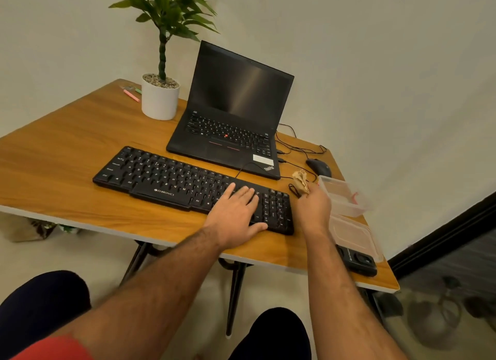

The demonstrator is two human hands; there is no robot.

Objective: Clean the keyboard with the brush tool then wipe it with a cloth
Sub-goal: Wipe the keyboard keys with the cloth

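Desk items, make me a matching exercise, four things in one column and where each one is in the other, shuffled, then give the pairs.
Things:
1. cloth
2. plant pot
3. mouse
4. left hand

Places:
A. far left part of the table, beside the laptop
B. flat on the right part of the keyboard
C. gripped in the right hand
D. right of the laptop, beyond the clear container

Pairs: 1-C, 2-A, 3-D, 4-B
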